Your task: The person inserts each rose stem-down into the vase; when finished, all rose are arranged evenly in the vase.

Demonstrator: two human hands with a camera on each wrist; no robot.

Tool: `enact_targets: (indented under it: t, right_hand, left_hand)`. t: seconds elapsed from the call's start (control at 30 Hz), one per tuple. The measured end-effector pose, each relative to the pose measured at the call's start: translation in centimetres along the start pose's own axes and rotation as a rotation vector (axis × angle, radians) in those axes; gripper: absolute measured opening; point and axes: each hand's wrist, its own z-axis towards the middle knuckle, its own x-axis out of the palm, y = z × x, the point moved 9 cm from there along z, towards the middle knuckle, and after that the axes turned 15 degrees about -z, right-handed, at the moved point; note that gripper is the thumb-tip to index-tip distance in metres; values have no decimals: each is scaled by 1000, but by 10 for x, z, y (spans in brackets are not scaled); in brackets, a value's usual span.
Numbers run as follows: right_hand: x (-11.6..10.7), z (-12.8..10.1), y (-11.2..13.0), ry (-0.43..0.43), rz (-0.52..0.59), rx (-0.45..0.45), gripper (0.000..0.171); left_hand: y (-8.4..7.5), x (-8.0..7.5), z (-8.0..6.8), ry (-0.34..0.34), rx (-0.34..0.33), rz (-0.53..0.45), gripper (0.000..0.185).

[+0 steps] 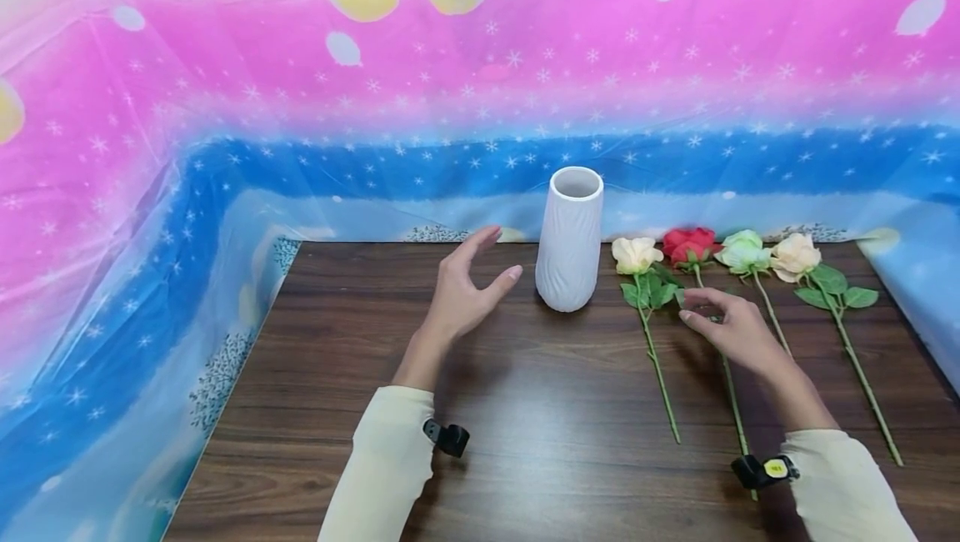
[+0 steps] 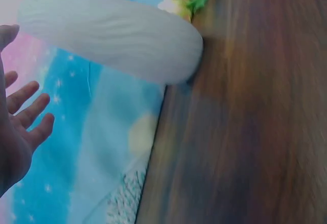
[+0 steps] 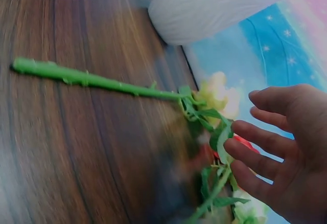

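A white ribbed vase (image 1: pixel 569 238) (image 2: pixel 112 35) (image 3: pixel 219 6) stands upright on the dark wooden table (image 1: pixel 525 409). To its left my left hand (image 1: pixel 468 279) (image 2: pixel 18 127) hovers with fingers spread, a short gap from the vase, holding nothing. Right of the vase lie several artificial roses: cream (image 1: pixel 634 255) (image 3: pixel 217 93), red (image 1: pixel 688 244), pale green (image 1: pixel 743 251) and peach (image 1: pixel 795 257), stems toward me. My right hand (image 1: pixel 712 317) (image 3: pixel 276 147) hangs just above the red rose's stem (image 1: pixel 731 409), fingers loosely bent, gripping nothing.
A pink and blue starry plastic sheet (image 1: pixel 375 108) covers the wall behind and the sides, reaching the table's back and left edges. Bare wood (image 1: pixel 337 342) spreads in front of and left of the vase.
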Motion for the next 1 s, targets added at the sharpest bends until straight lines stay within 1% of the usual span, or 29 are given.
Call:
enact_targets:
  t: [0.13, 0.27, 0.43, 0.63, 0.83, 1.0]
  right_hand:
    - [9, 3, 2, 17, 27, 8, 43]
    - [20, 5, 2, 27, 55, 15, 41]
    - [32, 8, 1, 39, 82, 29, 41]
    - [40, 13, 4, 38, 102, 47, 38]
    - [46, 17, 6, 52, 78, 78, 37]
    - [49, 19, 8, 44, 51, 82, 33]
  left_hand:
    - [-3, 12, 12, 17, -7, -47, 62]
    - [-3, 21, 22, 37, -30, -58, 63]
    - [-6, 30, 35, 36, -62, -94, 67]
    - [-12, 47, 51, 52, -94, -175, 74]
    - [-13, 55, 63, 53, -130, -212, 79]
    - [-17, 64, 70, 74, -146, -259, 82]
